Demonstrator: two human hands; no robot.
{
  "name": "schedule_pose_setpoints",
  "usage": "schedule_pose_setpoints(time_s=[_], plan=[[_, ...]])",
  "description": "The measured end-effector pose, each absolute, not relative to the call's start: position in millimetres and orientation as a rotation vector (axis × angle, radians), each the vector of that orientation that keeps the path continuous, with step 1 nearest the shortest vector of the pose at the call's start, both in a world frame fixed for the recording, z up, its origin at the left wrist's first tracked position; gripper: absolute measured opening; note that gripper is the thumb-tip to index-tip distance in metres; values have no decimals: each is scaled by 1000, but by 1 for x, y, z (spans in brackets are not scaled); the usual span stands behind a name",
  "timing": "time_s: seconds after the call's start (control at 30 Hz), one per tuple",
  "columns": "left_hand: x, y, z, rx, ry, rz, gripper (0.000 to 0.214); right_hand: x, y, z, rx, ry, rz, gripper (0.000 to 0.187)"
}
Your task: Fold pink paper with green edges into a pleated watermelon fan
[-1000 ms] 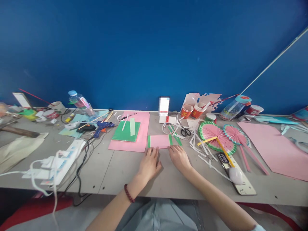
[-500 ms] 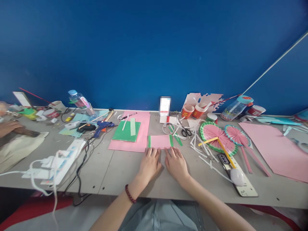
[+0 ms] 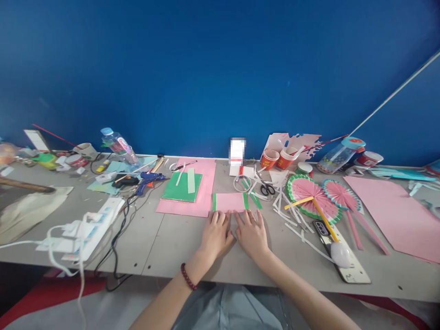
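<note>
A small pink paper (image 3: pixel 229 201) with green strips along its two sides lies on the table before me. My left hand (image 3: pixel 217 231) rests palm down at its near edge, fingers stretched out and fingertips touching the edge. Beside it, my right hand (image 3: pixel 251 231) lies palm down too, its fingers spread at the near right part of the same edge. Both are open. The fingertips cover part of that edge, so I cannot tell whether it is folded. Left of the paper, a green paper stack (image 3: pixel 180 189) lies on a larger pink sheet (image 3: pixel 205 208).
Scissors (image 3: pixel 267 188) and white paper strips (image 3: pixel 292 215) lie to the right, near a watermelon-patterned paper fan (image 3: pixel 309 190) and a phone (image 3: pixel 352 270). On the left are a blue glue gun (image 3: pixel 149 180), a power strip (image 3: pixel 99 222) and a bottle (image 3: pixel 120 146).
The view has shifted slightly. Another person's hand at the far left has left the wooden-handled tool and gone out of view. My hands stay at the paper's near edge.
</note>
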State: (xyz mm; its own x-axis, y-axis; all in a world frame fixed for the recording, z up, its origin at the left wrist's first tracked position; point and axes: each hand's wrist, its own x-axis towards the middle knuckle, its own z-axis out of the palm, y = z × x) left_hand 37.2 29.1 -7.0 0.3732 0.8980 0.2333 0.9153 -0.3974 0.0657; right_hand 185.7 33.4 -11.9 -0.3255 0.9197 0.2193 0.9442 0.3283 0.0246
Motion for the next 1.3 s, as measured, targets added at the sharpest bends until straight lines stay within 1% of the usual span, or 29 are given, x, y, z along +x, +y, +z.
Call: schedule_pose_setpoints(time_s=[0.27,0.67,0.8,0.9,1.0,1.1,1.2,1.3], plan=[[37,28,-15,-2478,-1802,-541,55,190,34,-14,-1687,-2372,-159,49],[43,23,-11,-2358,-1824,-494,52,191,36,-13,-1692,-2400,-169,46],[29,31,-12,-2419,-1818,-521,44,202,44,-13,-1657,-2433,-184,41],[12,44,-13,-2501,-1818,-622,34,214,56,-11,-1614,-2504,-148,38],[0,56,-13,-2598,-1785,-710,21,224,71,-9,-1543,-2518,-40,27],[-7,67,-10,-2648,-1755,-727,19,231,86,-6,-1465,-2440,184,19],[-12,79,-3,-2707,-1741,-690,20,237,99,-3,-1363,-2349,463,16],[-19,89,4,-2795,-1563,-552,19,242,107,-1,-1273,-2318,590,17]])
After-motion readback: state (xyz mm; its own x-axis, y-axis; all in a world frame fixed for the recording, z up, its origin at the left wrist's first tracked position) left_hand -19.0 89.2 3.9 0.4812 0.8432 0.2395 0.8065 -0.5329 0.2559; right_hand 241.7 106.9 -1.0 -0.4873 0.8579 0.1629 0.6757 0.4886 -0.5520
